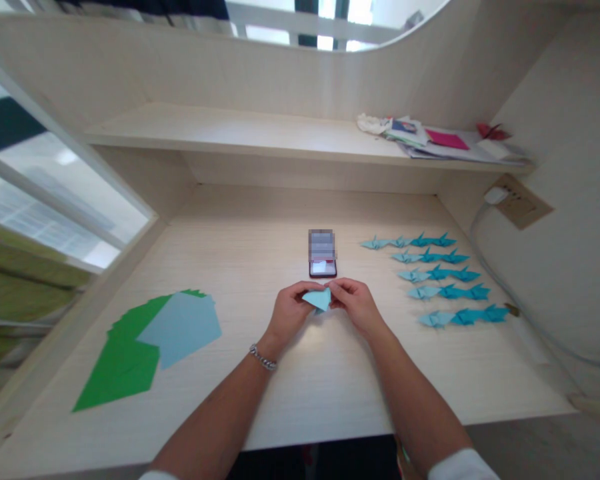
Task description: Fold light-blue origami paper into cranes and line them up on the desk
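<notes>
Both my hands meet above the middle of the pale wooden desk (260, 400). My left hand (291, 308) and my right hand (356, 305) pinch a small folded light blue paper (319, 298) between their fingertips, left on its left edge, right on its right edge. A silver bracelet (263, 359) sits on my left wrist. Just beyond the hands a phone (323, 265) lies flat, its screen lit.
Several folded paper cranes (443, 277), light blue and darker blue, lie in rows at the right. A stack of green sheets (123, 360) with a light blue sheet (183, 327) on top lies at the left. Papers (440, 141) rest on the upper shelf; a plug and cable (493, 197) run along the right wall.
</notes>
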{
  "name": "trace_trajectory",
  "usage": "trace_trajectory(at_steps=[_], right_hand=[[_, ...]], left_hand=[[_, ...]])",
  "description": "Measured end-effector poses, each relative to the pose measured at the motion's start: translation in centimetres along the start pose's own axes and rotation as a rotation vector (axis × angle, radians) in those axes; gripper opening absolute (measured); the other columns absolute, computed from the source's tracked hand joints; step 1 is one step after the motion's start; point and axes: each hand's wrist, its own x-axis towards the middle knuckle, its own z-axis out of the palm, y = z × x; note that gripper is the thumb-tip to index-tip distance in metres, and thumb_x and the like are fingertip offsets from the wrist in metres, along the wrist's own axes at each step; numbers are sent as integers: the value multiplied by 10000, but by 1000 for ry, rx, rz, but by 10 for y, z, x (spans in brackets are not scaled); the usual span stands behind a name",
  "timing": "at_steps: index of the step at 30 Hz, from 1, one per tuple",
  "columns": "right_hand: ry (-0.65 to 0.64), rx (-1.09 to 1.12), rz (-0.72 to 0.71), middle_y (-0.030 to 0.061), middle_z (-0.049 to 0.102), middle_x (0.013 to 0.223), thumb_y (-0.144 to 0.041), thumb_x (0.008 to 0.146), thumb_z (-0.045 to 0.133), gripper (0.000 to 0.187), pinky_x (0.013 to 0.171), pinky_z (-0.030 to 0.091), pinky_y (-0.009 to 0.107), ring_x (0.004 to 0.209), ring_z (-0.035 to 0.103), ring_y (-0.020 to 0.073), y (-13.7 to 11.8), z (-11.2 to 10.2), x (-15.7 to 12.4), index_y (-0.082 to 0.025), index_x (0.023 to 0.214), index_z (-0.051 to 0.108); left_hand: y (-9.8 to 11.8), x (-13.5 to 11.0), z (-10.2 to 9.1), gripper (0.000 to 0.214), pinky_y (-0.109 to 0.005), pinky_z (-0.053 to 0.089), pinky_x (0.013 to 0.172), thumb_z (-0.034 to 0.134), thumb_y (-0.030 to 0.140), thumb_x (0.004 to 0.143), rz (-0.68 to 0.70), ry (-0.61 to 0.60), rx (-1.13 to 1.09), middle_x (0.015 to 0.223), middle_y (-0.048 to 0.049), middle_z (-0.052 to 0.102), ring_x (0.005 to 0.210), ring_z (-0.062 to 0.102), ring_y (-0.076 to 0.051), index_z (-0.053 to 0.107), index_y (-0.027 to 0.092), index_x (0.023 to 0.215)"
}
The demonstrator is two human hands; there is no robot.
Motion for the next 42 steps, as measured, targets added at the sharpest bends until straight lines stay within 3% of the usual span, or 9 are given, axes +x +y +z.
trace_trajectory(at_steps=[23,36,42], right_hand=[[137,56,36,10,638,627,-426,653,720,278,580,483,253,556,552,107,6,14,-2,-159,725,691],[153,59,47,-7,598,575,-387,644,725,249,527,431,222,519,510,88,6,15,-1,-150,703,678],[134,34,73,-5,605,579,-429,645,713,287,522,425,226,524,529,101,4,17,-1,-155,710,660]], left_hand=[[-5,-8,13,129,-242,486,612,612,244,757,1,213,92,788,-24,677,689,606,-151,627,159,852],[-2,0,7,140,-264,486,661,630,232,721,-48,113,36,795,-37,673,718,607,-163,639,136,823],[-6,-1,8,133,-244,470,597,656,260,709,-75,102,42,737,-15,654,629,566,-140,614,146,763]])
